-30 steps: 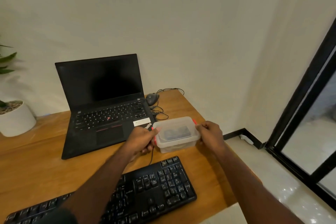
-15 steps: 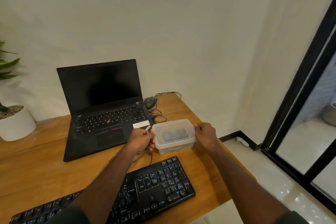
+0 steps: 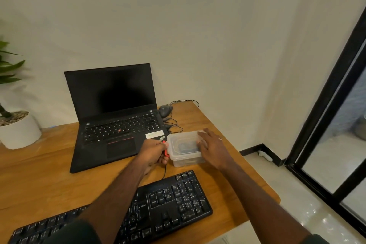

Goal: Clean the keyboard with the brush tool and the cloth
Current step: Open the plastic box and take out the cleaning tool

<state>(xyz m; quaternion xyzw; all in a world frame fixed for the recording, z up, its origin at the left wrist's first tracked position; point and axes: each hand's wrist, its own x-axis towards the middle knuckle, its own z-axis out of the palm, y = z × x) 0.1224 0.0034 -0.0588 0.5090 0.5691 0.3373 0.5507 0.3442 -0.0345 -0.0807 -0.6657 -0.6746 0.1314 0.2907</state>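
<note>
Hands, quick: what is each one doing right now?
Left hand: pinches the red clip on the plastic box.
Right hand: open, fingers flat on the box lid.

Two bare forearms, with a dark short sleeve [image 3: 316,239] edge at the right arm's upper end
</note>
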